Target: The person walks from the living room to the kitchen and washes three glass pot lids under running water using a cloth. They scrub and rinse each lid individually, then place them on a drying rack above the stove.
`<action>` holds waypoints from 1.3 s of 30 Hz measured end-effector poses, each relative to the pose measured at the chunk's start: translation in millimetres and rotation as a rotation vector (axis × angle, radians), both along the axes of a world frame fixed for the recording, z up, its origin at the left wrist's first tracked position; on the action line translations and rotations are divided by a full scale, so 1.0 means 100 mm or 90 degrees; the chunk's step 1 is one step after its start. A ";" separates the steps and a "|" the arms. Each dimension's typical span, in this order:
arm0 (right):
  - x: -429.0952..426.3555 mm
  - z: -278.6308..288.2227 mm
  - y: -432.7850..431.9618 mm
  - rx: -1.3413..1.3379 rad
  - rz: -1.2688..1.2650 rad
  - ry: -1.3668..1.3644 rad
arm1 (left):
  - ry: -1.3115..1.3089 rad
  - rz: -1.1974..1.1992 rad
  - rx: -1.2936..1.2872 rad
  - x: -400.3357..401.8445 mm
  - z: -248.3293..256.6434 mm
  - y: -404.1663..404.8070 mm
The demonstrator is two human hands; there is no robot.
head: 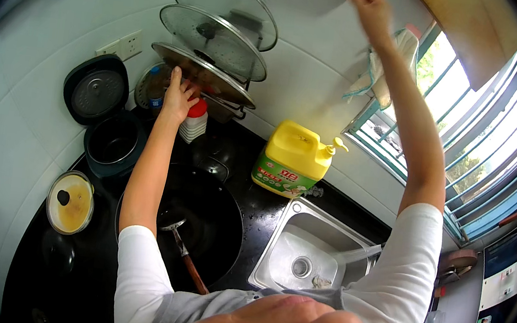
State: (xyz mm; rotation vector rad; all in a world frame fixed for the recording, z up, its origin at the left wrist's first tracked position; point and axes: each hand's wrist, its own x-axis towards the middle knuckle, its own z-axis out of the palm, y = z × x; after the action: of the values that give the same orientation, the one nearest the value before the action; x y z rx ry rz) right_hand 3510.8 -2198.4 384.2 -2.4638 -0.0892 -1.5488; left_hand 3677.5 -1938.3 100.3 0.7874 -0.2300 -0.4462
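Note:
My left hand (180, 97) reaches over a white container with a red lid (196, 116), its fingers spread close to the lowest glass pan lid (204, 74). Whether it touches either one is hard to tell. High at the top, my right hand (369, 4) is raised near the wall, blurred, with its fingertips by the edge of a white fixture; what it may hold cannot be made out. Below my left arm sits a black wok (218, 219) with a wooden-handled spatula (191, 268) in it. Two more glass lids (223, 9) stand in the wall rack.
A yellow detergent jug (290, 158) stands behind the steel sink (271, 258). At left are an open rice cooker (115, 140) and a lidded bowl (70, 202). A cloth (401, 58) hangs beside the barred window (471, 138). A bottle with a blue cap (156, 85) stands near my left hand.

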 end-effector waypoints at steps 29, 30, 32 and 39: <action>0.30 1.73 -0.55 0.380 0.233 -0.299 | -0.032 -0.088 0.049 -0.11 -0.31 -0.09; 0.25 1.73 -0.45 0.379 0.240 -0.329 | -0.025 -0.088 0.049 -0.09 -0.35 -0.10; 0.13 1.63 -0.14 0.417 0.227 -0.362 | -0.020 -0.083 0.050 -0.05 -0.42 -0.06; -0.74 1.83 -0.22 0.371 0.056 -0.406 | 0.030 -0.042 0.037 -0.35 -0.37 -0.09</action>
State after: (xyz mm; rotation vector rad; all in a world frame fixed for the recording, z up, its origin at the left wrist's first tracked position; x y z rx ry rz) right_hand 3436.6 -2220.1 567.1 -1.4616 0.1308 -1.9203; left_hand 3642.3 -1947.3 63.4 0.8272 -0.2007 -0.5351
